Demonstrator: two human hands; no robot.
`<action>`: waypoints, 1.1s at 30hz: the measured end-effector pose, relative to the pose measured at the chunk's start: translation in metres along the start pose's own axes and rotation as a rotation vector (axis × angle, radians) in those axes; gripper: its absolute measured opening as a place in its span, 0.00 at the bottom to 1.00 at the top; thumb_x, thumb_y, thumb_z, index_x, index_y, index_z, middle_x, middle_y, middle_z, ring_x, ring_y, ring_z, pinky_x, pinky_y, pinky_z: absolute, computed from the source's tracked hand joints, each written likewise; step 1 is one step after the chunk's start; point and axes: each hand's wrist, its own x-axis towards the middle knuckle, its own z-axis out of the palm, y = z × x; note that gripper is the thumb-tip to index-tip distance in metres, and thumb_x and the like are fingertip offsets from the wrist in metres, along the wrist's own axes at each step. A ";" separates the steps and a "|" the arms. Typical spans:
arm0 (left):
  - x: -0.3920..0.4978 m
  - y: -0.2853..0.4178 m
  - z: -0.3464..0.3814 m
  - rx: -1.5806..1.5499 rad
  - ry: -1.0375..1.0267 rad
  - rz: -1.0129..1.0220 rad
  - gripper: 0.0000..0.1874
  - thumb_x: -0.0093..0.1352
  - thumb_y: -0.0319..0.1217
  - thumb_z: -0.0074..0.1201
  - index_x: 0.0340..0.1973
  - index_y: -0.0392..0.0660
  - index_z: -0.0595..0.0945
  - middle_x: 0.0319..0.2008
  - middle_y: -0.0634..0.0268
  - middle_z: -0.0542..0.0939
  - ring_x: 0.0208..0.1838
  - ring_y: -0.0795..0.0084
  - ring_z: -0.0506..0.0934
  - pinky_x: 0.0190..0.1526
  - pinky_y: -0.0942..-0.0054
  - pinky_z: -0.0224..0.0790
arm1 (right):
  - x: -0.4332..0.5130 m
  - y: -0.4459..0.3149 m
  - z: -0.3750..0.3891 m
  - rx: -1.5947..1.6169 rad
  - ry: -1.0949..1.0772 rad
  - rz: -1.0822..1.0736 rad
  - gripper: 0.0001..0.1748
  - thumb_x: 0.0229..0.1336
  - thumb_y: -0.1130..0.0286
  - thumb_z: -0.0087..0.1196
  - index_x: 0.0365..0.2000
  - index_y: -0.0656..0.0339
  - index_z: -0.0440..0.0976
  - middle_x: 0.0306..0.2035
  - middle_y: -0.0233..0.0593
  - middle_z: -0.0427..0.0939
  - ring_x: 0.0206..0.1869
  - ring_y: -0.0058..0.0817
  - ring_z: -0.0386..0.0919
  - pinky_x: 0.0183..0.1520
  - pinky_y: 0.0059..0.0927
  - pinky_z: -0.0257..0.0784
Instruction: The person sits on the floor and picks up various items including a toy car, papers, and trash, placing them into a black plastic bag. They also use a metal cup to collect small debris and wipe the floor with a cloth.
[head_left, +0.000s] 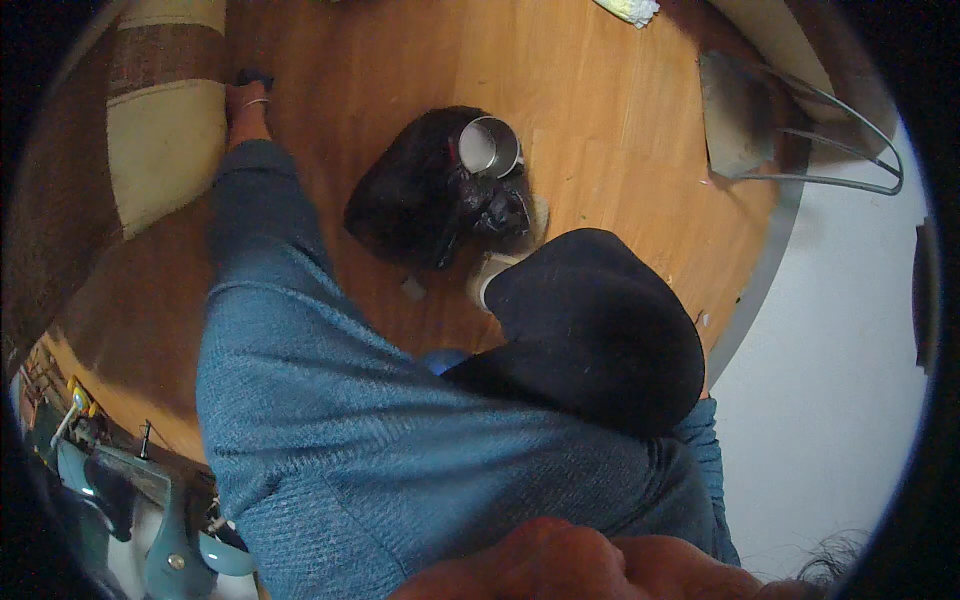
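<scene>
My left arm, in a blue knit sleeve, reaches forward along the left side. At its end my left hand (246, 111) is partly hidden beside a brown-and-cream striped fabric cover (161, 150); a small dark thing (256, 78) is at its far end, and its grip is unclear. My right hand is out of view behind my bent, black-clad knee (600, 330); only the sleeve (701, 442) and a sliver of wrist show. On the floor before me lies a black bundle (405, 187), with a metal mug (491, 148) at its right upper edge and shiny black plastic (502, 214) below the mug.
Wood-look flooring (600, 150) spreads around. A flat panel with a bent metal tube frame (739, 120) is at the right, near a white wall (832, 315). A crumpled white-and-yellow thing (630, 10) lies far ahead. Grey-green items (169, 525) crowd the lower left.
</scene>
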 end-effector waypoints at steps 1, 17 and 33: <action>0.028 -0.006 0.004 0.018 -0.058 0.002 0.36 0.54 0.43 0.55 0.55 0.36 0.68 0.54 0.44 0.69 0.56 0.48 0.68 0.58 0.60 0.58 | 0.000 0.000 -0.001 -0.041 0.002 0.001 0.15 0.62 0.66 0.39 0.38 0.65 0.71 0.36 0.34 0.75 0.39 0.22 0.71 0.46 0.22 0.66; -0.205 0.016 -0.001 -0.167 0.374 0.599 0.29 0.55 0.34 0.54 0.53 0.45 0.70 0.51 0.54 0.70 0.55 0.49 0.67 0.54 0.59 0.61 | 0.032 0.008 -0.012 -0.179 -0.046 0.005 0.15 0.61 0.65 0.41 0.40 0.65 0.70 0.37 0.33 0.74 0.40 0.22 0.71 0.47 0.23 0.65; -0.239 0.105 -0.033 -0.100 0.266 0.161 0.35 0.55 0.40 0.59 0.54 0.35 0.67 0.49 0.44 0.73 0.53 0.50 0.70 0.52 0.59 0.62 | 0.051 0.017 -0.032 -0.249 -0.041 0.040 0.15 0.60 0.64 0.43 0.40 0.63 0.71 0.36 0.31 0.73 0.39 0.21 0.69 0.46 0.23 0.64</action>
